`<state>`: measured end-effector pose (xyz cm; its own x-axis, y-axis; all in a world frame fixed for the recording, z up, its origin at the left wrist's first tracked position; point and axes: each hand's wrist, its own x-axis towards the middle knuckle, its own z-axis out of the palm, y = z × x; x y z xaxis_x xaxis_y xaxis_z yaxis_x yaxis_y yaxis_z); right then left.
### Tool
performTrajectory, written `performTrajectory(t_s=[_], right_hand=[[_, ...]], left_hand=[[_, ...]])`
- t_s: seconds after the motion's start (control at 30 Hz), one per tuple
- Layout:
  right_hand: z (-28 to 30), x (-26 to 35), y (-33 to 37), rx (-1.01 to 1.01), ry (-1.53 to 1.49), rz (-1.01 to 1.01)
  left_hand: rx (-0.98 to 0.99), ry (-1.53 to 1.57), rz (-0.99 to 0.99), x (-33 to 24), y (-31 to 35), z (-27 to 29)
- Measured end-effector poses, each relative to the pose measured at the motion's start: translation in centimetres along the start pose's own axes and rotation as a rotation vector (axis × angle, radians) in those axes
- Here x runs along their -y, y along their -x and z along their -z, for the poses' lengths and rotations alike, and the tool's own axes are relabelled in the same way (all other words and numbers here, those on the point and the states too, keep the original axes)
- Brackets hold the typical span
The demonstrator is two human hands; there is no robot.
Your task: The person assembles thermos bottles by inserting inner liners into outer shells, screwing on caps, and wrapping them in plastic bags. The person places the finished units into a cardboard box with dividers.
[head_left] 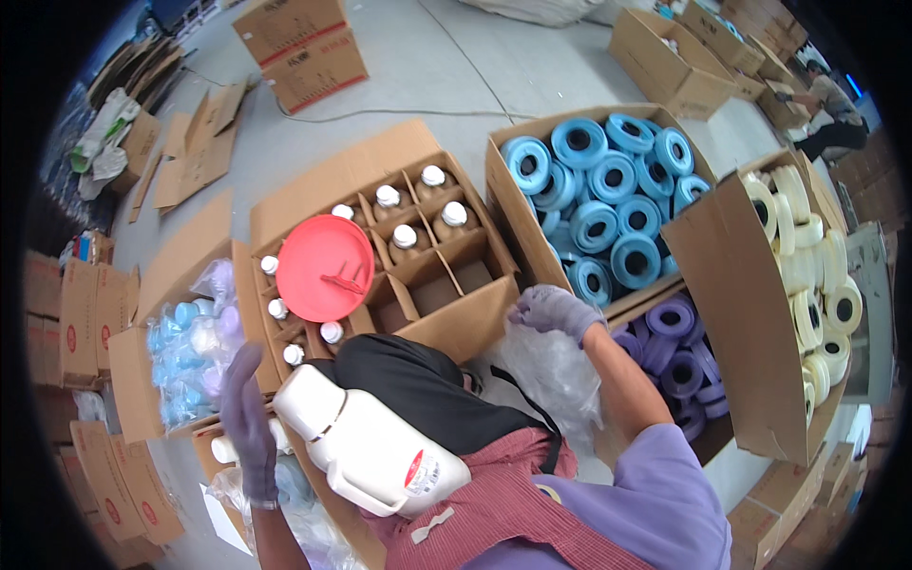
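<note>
A white vacuum jug (389, 446) with a side handle and a red label lies tilted across my lap, over the red apron and black trousers. My left hand (249, 408), in a grey-purple glove, is raised beside the jug's lid end, its fingers stretched out and holding nothing. Over on the right, my gloved right hand (560, 312) is closed on the top of a crumpled clear plastic bag (556, 370). Ahead of me a divided carton (465, 323) holds several white-capped bottles (388, 197). On its left part rests a round red plate (323, 271) with small red pieces on it.
Open cartons around me hold blue rings (613, 178), purple rings (681, 372), cream rings (844, 306) and bagged blue and lilac parts (195, 351). Closed cartons (313, 71) stand behind. Flattened cardboard (199, 147) lies far left. Another person (836, 109) bends at the far right.
</note>
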<state>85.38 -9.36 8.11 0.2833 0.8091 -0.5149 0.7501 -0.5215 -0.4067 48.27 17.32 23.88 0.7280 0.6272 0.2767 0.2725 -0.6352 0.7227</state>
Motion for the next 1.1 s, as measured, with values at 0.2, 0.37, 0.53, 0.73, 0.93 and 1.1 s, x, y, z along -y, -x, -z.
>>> performTrajectory(t_s=[0.2, 0.37, 0.53, 0.73, 0.93, 1.1], right_hand=[[12.3, 10.2, 1.0, -0.199, -0.839, 0.476], [16.1, 12.6, -3.9, -0.284, -1.113, 0.439], [17.9, 13.5, -10.6, 0.189, -1.805, 0.351], [15.1, 17.1, -9.7, -0.027, -1.965, 0.415], [10.4, 17.0, -8.8, 0.088, -1.773, 0.44], [9.5, 23.7, -6.3, -0.001, -1.422, 0.518]], left_hand=[[0.323, 0.28, 0.174, -0.4, -7.4, -3.1], [0.553, 0.088, -0.305, -2.4, -10.0, -5.4], [0.235, -0.074, -0.513, 0.8, -11.2, -6.7], [0.086, 0.474, 0.024, 7.6, -12.8, -4.5], [-0.072, 0.558, 0.19, 8.3, -12.3, -4.2], [-0.129, 0.116, -0.124, 13.8, -11.0, -3.1]])
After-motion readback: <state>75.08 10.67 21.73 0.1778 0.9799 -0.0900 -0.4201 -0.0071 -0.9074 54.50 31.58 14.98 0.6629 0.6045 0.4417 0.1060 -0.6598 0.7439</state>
